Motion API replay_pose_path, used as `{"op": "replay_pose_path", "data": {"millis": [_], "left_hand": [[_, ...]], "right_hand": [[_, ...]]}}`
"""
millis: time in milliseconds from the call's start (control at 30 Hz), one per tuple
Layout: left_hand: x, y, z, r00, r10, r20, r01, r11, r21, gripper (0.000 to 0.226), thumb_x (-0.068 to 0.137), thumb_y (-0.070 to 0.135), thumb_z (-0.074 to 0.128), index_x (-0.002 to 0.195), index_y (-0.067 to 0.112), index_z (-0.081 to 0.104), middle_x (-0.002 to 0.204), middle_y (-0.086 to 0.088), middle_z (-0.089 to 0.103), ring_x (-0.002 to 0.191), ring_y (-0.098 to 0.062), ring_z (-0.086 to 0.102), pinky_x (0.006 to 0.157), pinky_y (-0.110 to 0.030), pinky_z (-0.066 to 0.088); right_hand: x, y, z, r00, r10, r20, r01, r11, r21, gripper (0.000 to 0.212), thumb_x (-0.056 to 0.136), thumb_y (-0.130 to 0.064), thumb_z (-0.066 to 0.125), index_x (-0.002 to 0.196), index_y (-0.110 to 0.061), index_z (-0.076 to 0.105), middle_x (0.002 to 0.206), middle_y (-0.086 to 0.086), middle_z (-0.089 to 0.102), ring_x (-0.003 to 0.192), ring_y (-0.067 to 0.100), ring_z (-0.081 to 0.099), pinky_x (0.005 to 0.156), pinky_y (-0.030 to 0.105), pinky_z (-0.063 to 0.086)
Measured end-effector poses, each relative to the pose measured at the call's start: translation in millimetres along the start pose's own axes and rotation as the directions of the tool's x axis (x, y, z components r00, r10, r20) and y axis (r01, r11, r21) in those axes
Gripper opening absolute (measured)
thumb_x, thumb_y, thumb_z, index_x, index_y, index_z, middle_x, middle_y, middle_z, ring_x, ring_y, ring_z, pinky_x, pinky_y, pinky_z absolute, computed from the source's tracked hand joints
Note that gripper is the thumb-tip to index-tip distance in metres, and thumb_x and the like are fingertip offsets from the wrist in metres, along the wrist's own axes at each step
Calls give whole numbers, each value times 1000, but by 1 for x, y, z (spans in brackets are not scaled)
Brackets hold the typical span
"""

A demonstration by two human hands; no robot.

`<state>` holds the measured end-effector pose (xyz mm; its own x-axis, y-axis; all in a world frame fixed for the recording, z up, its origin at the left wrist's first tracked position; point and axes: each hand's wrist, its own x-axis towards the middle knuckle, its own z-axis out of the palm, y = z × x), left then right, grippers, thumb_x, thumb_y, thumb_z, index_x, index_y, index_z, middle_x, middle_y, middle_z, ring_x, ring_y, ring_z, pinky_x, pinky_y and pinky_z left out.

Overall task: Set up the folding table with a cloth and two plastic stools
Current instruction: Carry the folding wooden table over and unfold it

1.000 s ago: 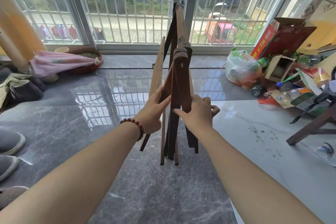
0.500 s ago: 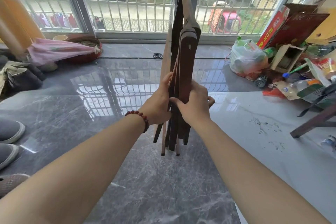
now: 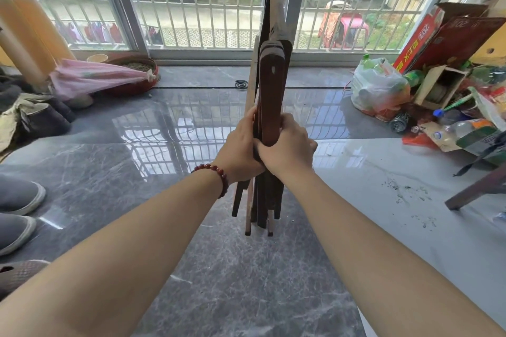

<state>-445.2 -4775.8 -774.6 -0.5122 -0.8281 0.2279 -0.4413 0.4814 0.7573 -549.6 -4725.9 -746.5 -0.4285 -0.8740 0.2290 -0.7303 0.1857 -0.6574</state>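
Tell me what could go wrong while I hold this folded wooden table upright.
The folding table seems to rest on narrow leg ends on polished floor; it might skid opening.
Left hand and right hand grip the stacked slats, so fingers could get pinched.
The plastic bag and bottles lie to the right; swinging legs may hit them.

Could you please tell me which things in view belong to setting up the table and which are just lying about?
For the job:
- folding table, folded and held upright
- left hand and right hand, both gripping it

Lying about:
- grey shoes
- plastic bag
- red carton
- plastic bottle

No stools are in view.
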Motion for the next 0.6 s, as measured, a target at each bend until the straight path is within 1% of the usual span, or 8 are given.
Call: {"op": "replay_pose_path", "data": {"millis": [67, 133, 200, 267, 333, 433, 533, 600], "left_hand": [[0, 3, -6, 1000, -6, 31, 6, 1000, -2, 104, 65, 22, 80, 146, 26, 15, 129, 5, 51, 111, -12, 57, 92, -31, 49], [1, 9, -11, 998, -19, 55, 19, 1000, -2, 100, 68, 18, 80, 145, 23, 17, 134, 4, 46, 108, -13, 58, 88, -28, 49], [2, 14, -15, 997, -35, 64, 34, 999, 4, 94, 71, 15, 78, 144, 22, 21, 136, 4, 44, 105, -12, 56, 84, -24, 48], [3, 18, -16, 997, -41, 66, 40, 999, 15, 89, 73, 11, 76, 143, 22, 23, 135, 4, 45, 106, -11, 54, 82, -22, 44], [4, 20, -17, 997, -42, 70, 40, 999, 34, 87, 74, 10, 74, 143, 22, 24, 134, 3, 47, 112, -13, 52, 84, -22, 42], [7, 22, -17, 996, -33, 84, 28, 998, 61, 89, 72, 9, 76, 143, 19, 24, 131, 2, 49, 108, -14, 54, 83, -23, 44], [11, 21, -13, 997, -25, 73, 15, 992, 129, 90, 71, 14, 77, 143, 20, 22, 122, 0, 55, 102, -19, 58, 81, -31, 49], [15, 21, -11, 998, -46, 40, 40, 988, 152, 79, 74, 16, 72, 138, 20, 26, 112, -1, 58, 95, -22, 60, 75, -31, 48]], "right_hand": [[1, -4, -1, 1000, 0, -22, 0, 1000, 13, 41, 74, -40, 69, 107, -23, 51, 100, -6, 62, 103, 21, 56, 85, 32, 30], [2, -7, -2, 1000, -4, -29, 5, 998, 56, 40, 73, -36, 71, 105, -22, 51, 99, -5, 61, 99, 21, 58, 90, 35, 41], [2, -8, -5, 1000, 3, -18, -1, 993, 117, 39, 72, -30, 73, 105, -22, 52, 100, -4, 59, 94, 20, 59, 84, 34, 48], [2, -7, -8, 1000, 18, 4, -18, 986, 166, 39, 72, -25, 74, 105, -22, 53, 101, -2, 57, 89, 18, 58, 71, 23, 44], [2, -7, -10, 999, 33, 9, -34, 980, 196, 38, 71, -21, 74, 103, -22, 54, 99, -3, 58, 84, 15, 56, 65, 17, 39], [4, -10, -14, 997, 71, 2, -70, 973, 219, 36, 69, -21, 75, 97, -26, 53, 93, -5, 58, 80, 14, 55, 67, 20, 41], [5, -14, -14, 996, 90, 9, -90, 971, 223, 34, 70, -23, 75, 94, -28, 53, 89, -5, 59, 76, 14, 54, 67, 21, 42], [6, -16, -14, 996, 93, 7, -92, 969, 228, 31, 72, -24, 74, 95, -29, 55, 88, -5, 61, 76, 14, 55, 67, 22, 44]]}}
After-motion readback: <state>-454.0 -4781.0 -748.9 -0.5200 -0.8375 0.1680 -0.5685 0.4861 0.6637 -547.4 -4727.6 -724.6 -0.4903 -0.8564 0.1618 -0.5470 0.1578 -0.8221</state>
